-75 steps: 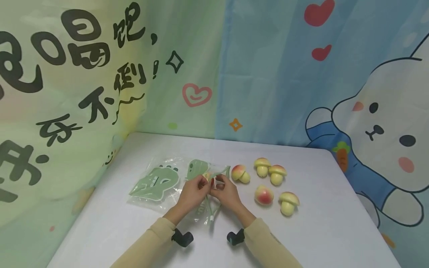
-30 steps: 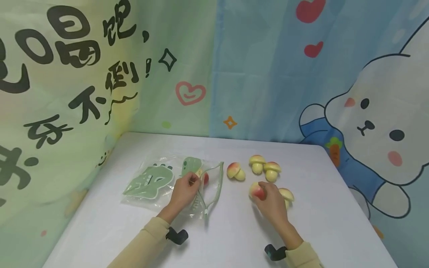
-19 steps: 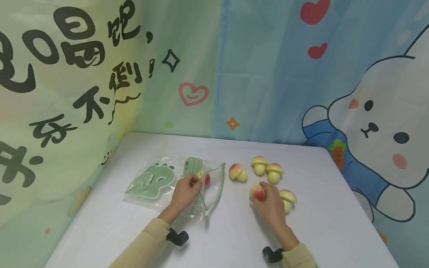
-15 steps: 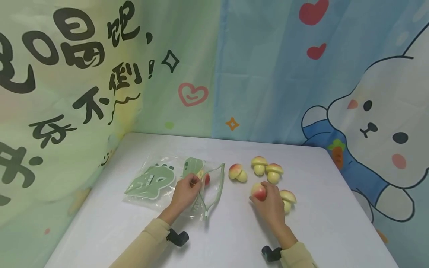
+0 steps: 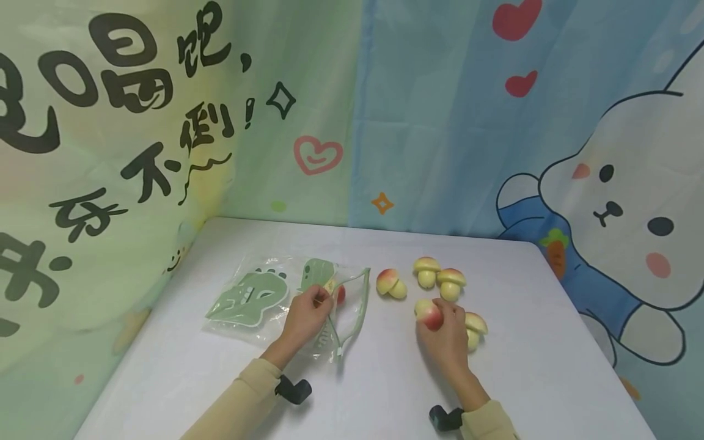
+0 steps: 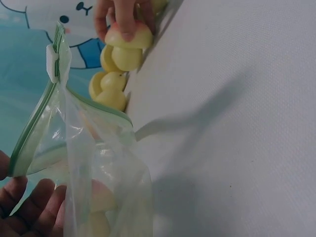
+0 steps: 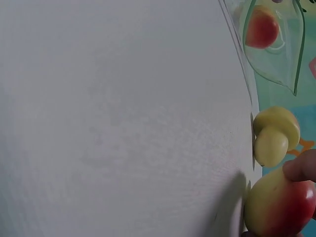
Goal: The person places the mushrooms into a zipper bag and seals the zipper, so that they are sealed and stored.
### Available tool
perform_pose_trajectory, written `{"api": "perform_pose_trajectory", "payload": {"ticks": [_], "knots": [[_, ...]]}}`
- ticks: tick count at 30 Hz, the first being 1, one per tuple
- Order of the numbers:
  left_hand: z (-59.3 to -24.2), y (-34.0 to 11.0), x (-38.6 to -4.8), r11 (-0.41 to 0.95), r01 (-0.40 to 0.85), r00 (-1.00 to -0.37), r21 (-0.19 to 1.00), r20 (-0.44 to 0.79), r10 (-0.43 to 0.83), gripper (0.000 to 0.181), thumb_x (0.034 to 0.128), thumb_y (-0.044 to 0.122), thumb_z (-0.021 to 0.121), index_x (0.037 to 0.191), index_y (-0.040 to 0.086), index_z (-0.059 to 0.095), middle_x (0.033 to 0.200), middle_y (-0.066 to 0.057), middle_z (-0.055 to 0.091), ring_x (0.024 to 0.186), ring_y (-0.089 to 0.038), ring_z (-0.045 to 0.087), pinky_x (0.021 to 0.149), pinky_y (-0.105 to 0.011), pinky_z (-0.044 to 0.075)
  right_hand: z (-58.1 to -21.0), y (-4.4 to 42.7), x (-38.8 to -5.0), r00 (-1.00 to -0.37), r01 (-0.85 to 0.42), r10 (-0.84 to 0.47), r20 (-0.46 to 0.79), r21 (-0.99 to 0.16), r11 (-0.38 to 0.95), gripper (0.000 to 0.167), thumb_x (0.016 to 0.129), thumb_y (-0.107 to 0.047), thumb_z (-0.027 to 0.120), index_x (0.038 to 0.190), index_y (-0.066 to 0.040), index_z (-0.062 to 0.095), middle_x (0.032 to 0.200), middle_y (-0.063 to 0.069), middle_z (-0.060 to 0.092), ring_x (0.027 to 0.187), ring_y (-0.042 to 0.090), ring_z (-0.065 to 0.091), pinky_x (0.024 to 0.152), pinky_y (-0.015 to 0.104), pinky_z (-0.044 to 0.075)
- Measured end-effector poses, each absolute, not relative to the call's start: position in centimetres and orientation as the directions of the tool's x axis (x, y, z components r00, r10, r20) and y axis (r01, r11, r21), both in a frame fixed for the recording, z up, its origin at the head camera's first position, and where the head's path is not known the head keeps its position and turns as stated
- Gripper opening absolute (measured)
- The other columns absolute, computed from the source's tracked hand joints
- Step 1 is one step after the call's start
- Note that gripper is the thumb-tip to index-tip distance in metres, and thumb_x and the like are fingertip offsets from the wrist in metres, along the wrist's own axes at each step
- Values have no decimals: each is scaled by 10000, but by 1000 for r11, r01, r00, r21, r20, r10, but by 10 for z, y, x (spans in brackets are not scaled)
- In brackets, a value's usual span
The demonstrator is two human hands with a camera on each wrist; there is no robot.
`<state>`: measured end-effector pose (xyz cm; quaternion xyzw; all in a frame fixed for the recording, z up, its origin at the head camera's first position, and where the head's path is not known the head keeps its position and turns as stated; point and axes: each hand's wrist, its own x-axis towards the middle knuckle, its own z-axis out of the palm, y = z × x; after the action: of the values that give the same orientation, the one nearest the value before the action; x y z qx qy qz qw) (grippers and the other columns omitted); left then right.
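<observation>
Moved right hand (image 5: pixel 447 337) from bag (image 5: pixel 258 300) to toy mushroom (image 5: pixel 429 315), pinching it. Pinched bag with left hand (image 5: pixel 305 315). Looked mid-bagging, calling next for lifting.

One rounded piece (image 7: pixel 276 205), smooth, yellow shading to glossy red, gripped in the right hand (image 7: pixel 303 167), the latter largely cut off; one fingertip on the yellow part. One mushroom (image 7: pixel 272 138), yellow, with cap and stem, just beside, along the far edge of the white worktop (image 7: pixel 113 108). One clear bag (image 7: pixel 276 66), green-rimmed, mouth spread, farther along that edge; one red-and-yellow piece (image 7: pixel 261 27) within. Beyond the edge, one green-and-blue backdrop (image 7: pixel 307 121).
</observation>
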<state>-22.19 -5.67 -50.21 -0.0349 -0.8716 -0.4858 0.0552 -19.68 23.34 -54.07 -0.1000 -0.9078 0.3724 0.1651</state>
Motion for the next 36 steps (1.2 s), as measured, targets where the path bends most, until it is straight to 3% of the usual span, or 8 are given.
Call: {"api": "perform_pose_trajectory", "payload": {"ticks": [8,16,27,36], "knots": [[-504,-57,-221,490,150,-987,859,155,31,67,891,164,629,874,100,625,825,-18,658,745,-135,591,679,-302,497,-537,221,-194,-942,-9,246,227,-752,660,572,769,-105,737,1293,4,537,1222,211,539,1032,341,565,828,411,499],[-502,-56,-218,496,134,-991,858,130,43,67,901,177,621,863,122,624,842,-1,656,759,-127,591,682,-289,494,-540,190,-189,-974,-22,183,129,-867,498,583,810,-100,758,1322,-1,496,1310,185,516,1110,358,595,877,393,541],[-503,-59,-216,501,192,-981,844,169,91,40,889,163,646,864,135,634,848,11,672,766,-124,611,688,-301,505,-536,152,-182,-974,-190,44,220,-913,360,551,782,28,755,1278,22,516,1279,192,529,1082,370,599,810,344,563],[-502,-60,-213,515,217,-976,829,185,114,43,882,169,658,865,135,639,796,39,655,734,-118,555,675,-282,467,-532,137,-183,-978,-205,-12,210,-939,276,553,785,33,765,1286,14,530,1303,176,557,1122,364,597,808,333,564]]}}
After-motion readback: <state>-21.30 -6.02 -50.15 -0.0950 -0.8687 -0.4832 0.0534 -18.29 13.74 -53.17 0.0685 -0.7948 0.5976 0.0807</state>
